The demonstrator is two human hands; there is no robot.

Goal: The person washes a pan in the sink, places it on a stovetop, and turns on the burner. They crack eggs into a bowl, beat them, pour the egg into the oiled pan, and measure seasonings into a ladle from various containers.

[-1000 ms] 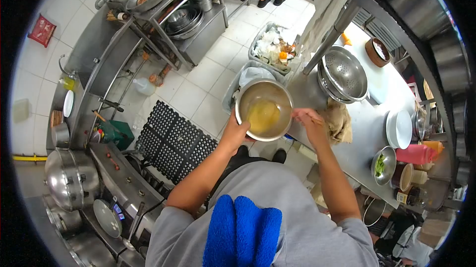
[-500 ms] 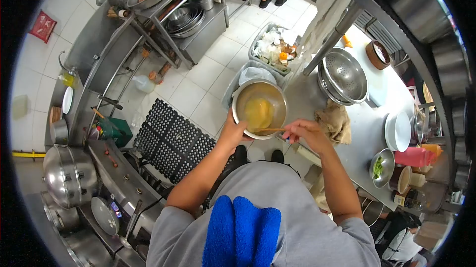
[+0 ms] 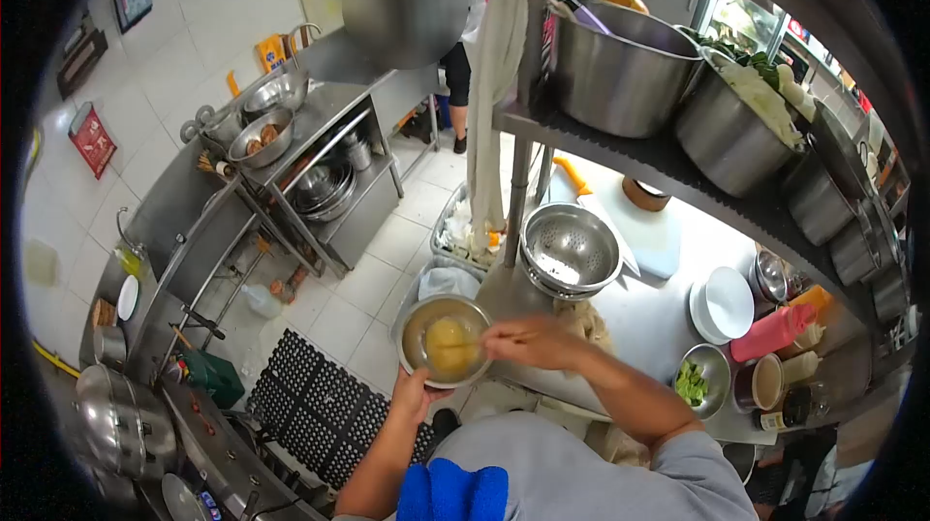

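My left hand (image 3: 414, 394) grips the near-left rim of a steel mixing bowl (image 3: 414, 327), holding it up over the floor beside the counter. Yellow liquid that looks like beaten egg (image 3: 448, 342) lies in the bottom of the bowl. My right hand (image 3: 531, 342) is at the bowl's right rim, closed round thin wooden chopsticks (image 3: 472, 343) that reach into the liquid. They are smeared by motion, so I cannot tell one stick from two. A steel colander (image 3: 572, 245) and a brown cloth (image 3: 583, 325) lie on the counter just beyond my right hand.
Right of me, the steel counter (image 3: 644, 327) carries white bowls (image 3: 723, 304), a bowl of green leaves (image 3: 702, 381), a pink bottle (image 3: 770, 335) and a knife (image 3: 605, 221). An overhead shelf (image 3: 668, 158) holds large pots. Below are waste bins (image 3: 467, 230) and a rubber mat (image 3: 329, 405). A person (image 3: 458, 85) stands far back.
My view has tilted up and turned right, bringing the overhead shelf into sight. My right hand has gone from a loose hold at the rim to a closed, blurred grip with the chopsticks in the egg.
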